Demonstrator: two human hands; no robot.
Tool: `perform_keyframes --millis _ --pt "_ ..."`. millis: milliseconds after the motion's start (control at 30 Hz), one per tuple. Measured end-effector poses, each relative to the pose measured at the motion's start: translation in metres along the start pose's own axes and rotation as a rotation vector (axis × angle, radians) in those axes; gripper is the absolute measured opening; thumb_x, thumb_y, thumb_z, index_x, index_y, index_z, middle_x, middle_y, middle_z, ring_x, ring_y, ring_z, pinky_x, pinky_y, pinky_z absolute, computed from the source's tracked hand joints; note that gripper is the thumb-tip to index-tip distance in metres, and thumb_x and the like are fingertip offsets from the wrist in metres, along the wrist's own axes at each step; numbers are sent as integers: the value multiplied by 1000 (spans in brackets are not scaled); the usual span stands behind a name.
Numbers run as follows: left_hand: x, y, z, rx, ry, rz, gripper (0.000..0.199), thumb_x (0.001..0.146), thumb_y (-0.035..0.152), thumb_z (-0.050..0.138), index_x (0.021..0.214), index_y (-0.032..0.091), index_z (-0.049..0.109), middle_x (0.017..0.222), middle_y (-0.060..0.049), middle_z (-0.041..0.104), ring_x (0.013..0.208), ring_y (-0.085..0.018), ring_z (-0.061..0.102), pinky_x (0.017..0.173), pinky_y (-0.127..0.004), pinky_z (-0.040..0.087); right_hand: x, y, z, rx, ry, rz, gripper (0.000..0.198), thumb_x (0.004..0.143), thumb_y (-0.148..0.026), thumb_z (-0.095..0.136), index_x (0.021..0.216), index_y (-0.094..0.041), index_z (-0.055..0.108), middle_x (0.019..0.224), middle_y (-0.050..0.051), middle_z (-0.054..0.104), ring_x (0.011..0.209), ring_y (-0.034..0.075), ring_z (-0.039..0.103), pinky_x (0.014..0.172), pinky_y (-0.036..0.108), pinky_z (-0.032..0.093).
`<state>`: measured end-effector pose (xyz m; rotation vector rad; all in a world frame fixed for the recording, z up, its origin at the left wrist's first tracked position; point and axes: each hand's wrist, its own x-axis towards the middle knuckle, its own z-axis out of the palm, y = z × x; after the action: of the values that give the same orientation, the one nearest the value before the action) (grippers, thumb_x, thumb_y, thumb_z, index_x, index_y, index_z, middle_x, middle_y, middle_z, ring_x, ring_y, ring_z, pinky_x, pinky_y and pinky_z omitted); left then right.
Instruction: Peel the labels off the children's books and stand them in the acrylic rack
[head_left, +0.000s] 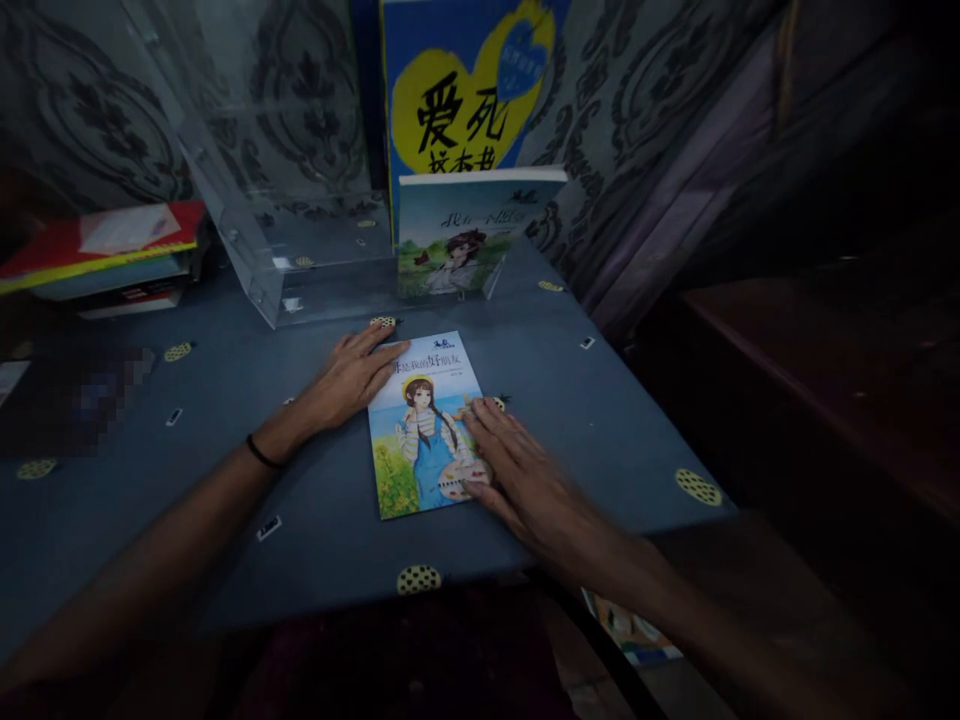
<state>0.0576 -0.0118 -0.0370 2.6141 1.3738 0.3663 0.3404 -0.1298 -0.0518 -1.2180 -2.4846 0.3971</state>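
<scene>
A thin paperback book (pixel 426 430) lies flat and closed on the table, its cover showing a drawn figure in a yellow hat, striped shirt and blue overalls. My left hand (pixel 358 375), with a dark band on its wrist, rests with fingers stretched over the book's upper left edge. Along the right edge, my right hand (pixel 517 460) lies flat with its fingertips on the cover. Neither hand grips anything. Behind the book, a second paperback (pixel 457 240) with a green and blue cover stands upright in a clear stand.
A clear acrylic box (pixel 259 270) stands at the back left of the blue patterned table (pixel 600 480). Stacked books (pixel 112 255) lie at the far left. Against the wall leans a large blue and yellow book (pixel 465 90). The table's right edge drops into darkness.
</scene>
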Motion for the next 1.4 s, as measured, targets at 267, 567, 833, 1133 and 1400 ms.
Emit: perform_keyframes --millis 267,567,833,1133,1400 --pt "-22 32 -3 54 -19 1 52 106 44 36 150 19 47 163 -15 38 154 -32 27 122 -65 22 40 27 -12 38 -95 -71 69 104 -50 39 161 -14 23 166 22 25 156 32 18 122 59 32" --pt "-49 59 -1 28 -88 51 56 106 51 34 154 23 40 166 -13 31 156 -31 22 122 -63 25 107 58 -5 38 -35 -30 60 103 -41 41 154 -9 40 164 23 31 154 31 28 123 57 30" --pt "-74 101 16 205 -108 141 92 85 77 53 159 28 31 168 -17 23 153 -49 18 106 -85 30 137 63 -9 96 157 -40 46 97 -33 57 134 -7 62 128 19 65 120 30 57 106 49 47" --pt "-122 -19 -45 271 -190 78 49 104 38 36 152 47 40 161 -2 43 148 -34 40 113 -62 42 123 55 -21 332 182 145 26 94 -22 53 96 -13 77 79 5 71 69 16 61 65 28 43" --pt "-55 54 -57 7 -146 -10 38 104 44 38 128 27 62 126 -9 69 111 -26 69 90 -39 61 130 57 -22 633 215 150 28 94 -22 50 98 -11 76 72 4 72 63 12 62 60 24 44"
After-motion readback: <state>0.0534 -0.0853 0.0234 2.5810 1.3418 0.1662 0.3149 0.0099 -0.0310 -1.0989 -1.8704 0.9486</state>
